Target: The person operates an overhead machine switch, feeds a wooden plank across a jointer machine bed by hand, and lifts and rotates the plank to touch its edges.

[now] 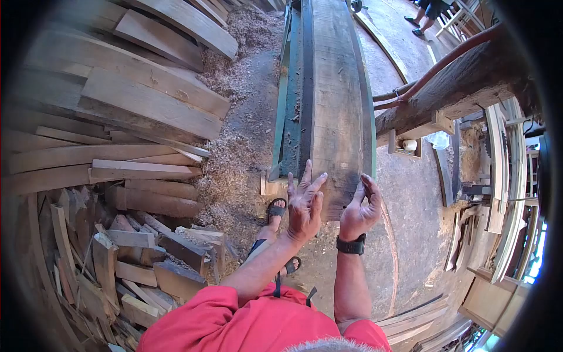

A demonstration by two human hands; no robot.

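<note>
A long, wide wooden board [337, 105] lies lengthwise on a green machine bed [285, 135], its near end toward me. My left hand [306, 205] is over the board's near left corner, fingers spread and nothing held in them. At the near right edge is my right hand [360, 212], its fingers curled close together by the board's side. Whether those fingers pinch the edge or something small cannot be made out. A dark watch [350, 244] is on my right wrist.
Stacked planks [146, 94] and piled offcuts [176, 276] line the left side, with wood shavings [234, 135] on the floor. A thick wooden beam [451, 88] with a hose juts in from the right. Another person's legs [427, 17] show at the top right.
</note>
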